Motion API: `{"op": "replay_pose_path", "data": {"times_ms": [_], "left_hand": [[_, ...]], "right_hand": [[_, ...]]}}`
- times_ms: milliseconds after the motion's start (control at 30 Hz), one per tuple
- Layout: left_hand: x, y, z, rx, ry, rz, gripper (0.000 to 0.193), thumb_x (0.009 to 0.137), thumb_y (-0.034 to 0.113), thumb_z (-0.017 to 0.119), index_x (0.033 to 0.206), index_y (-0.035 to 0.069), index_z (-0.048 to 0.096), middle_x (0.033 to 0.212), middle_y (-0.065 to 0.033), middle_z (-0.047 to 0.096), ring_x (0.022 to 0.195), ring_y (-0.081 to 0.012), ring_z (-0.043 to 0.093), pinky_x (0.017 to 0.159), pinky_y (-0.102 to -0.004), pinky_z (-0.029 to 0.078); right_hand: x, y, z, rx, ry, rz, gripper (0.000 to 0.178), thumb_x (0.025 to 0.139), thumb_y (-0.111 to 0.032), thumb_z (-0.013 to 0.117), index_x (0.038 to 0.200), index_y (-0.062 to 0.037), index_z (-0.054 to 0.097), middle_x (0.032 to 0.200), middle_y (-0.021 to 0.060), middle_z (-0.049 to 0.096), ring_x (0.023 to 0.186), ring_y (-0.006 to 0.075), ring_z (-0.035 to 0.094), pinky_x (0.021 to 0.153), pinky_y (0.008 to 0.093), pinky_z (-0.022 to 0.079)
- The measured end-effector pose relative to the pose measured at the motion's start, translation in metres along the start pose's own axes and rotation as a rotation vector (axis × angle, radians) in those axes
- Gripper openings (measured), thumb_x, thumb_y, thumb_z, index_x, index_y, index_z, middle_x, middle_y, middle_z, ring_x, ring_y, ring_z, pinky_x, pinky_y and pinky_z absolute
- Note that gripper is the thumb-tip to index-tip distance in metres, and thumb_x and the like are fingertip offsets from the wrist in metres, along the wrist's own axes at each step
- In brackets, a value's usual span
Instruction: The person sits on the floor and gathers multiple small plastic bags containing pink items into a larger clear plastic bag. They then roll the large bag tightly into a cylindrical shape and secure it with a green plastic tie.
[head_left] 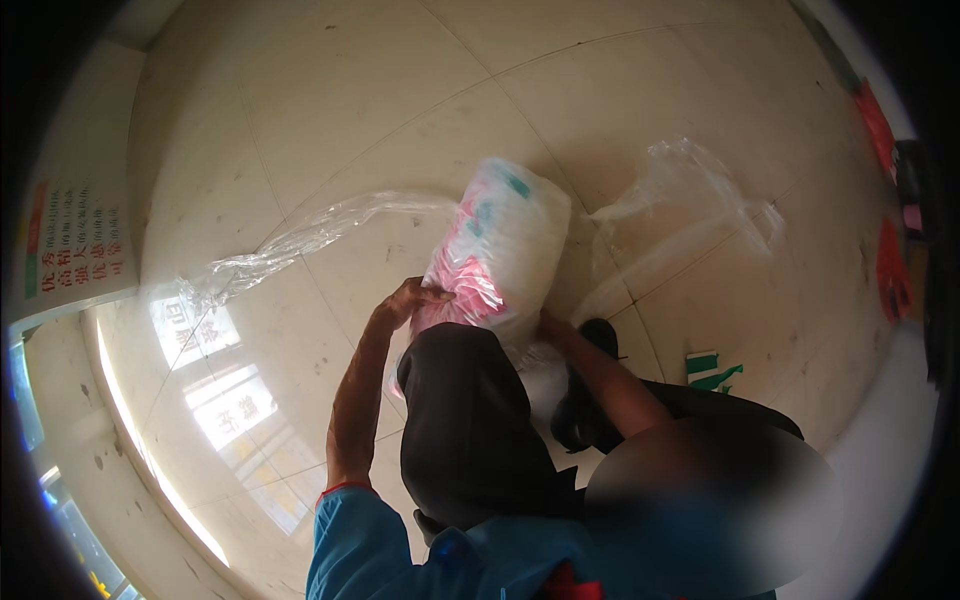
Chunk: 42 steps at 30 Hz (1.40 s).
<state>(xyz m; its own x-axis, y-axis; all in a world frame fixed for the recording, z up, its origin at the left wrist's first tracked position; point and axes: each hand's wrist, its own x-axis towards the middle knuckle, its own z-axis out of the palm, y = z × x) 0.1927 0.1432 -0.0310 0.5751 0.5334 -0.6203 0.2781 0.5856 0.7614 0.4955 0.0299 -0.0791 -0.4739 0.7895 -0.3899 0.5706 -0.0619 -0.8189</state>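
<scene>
My left grip [425,293] was grasping the bundle [530,230] at its left side, toward its near end, with the fingertips pressed against a pink patch. My right grip [547,325] was at the near right corner of the bundle, dark and partly hidden, so I could not tell whether it was clenched or released.

The bundle, whitish with pink and teal marks under a shiny clear wrap, lay on the tiled floor [400,110] just beyond my bent knee [465,380], which covered part of its near end. A long, crumpled strip of clear plastic [320,225] stretched over the tiles to the left of the bundle, and a loose clear sheet [690,200] was spread out to the right.

My black shoe [575,415] was planted near my right forearm [615,380]. Farther right lay green and white scraps [705,370], and a red thing [893,270] sat near the right rim. A printed panel [85,230] stood at the far left.
</scene>
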Motion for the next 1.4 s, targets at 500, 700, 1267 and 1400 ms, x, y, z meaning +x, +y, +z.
{"op": "replay_pose_path", "data": {"times_ms": [500, 700, 1267, 1400], "left_hand": [[0.006, 0.04, 0.026, 0.111, 0.058, 0.084, 0.041, 0.082, 0.022, 0.077, 0.109, -0.007, 0.063, 0.101, -0.0138, 0.071, 0.09, -0.0191, 0.068, 0.084, -0.0342, 0.054], [-0.005, 0.067, 0.046, 0.272, 0.122, 0.202, 0.042, 0.083, 0.022, 0.078, 0.108, -0.007, 0.063, 0.092, -0.0102, 0.07, 0.084, -0.0157, 0.065, 0.08, -0.0342, 0.053], [0.014, 0.052, 0.034, 0.579, 0.168, 0.135, 0.054, 0.071, 0.044, 0.08, 0.105, 0.004, 0.067, 0.099, -0.0202, 0.07, 0.096, -0.0341, 0.067, 0.083, -0.0432, 0.05], [0.016, 0.058, 0.039, 0.758, 0.093, 0.026, 0.056, 0.073, 0.046, 0.076, 0.114, 0.009, 0.066, 0.108, -0.0195, 0.069, 0.102, -0.0356, 0.065, 0.087, -0.0438, 0.05]], "right_hand": [[-0.09, -0.028, -0.217, -0.385, -0.232, 0.687, 0.065, 0.086, -0.06, 0.057, 0.078, 0.0035, 0.068, 0.074, 0.0229, 0.067, 0.066, 0.0279, 0.07, 0.059, 0.0379, 0.057], [-0.115, 0.018, -0.184, 0.357, 0.026, 1.005, 0.093, 0.08, -0.081, 0.048, 0.08, 0.0119, 0.061, 0.074, 0.0204, 0.066, 0.06, 0.0273, 0.068, 0.052, 0.0387, 0.058], [-0.005, -0.14, -0.128, -0.089, 0.195, -0.363, 0.022, 0.085, -0.018, 0.061, 0.096, 0.0006, 0.068, 0.086, 0.0111, 0.066, 0.078, 0.022, 0.061, 0.073, 0.0361, 0.048], [0.111, -0.117, -0.064, -0.463, 0.479, -0.704, 0.021, 0.085, -0.013, 0.065, 0.1, 0.0, 0.061, 0.082, 0.0138, 0.059, 0.079, 0.0313, 0.06, 0.068, 0.0418, 0.049]]}}
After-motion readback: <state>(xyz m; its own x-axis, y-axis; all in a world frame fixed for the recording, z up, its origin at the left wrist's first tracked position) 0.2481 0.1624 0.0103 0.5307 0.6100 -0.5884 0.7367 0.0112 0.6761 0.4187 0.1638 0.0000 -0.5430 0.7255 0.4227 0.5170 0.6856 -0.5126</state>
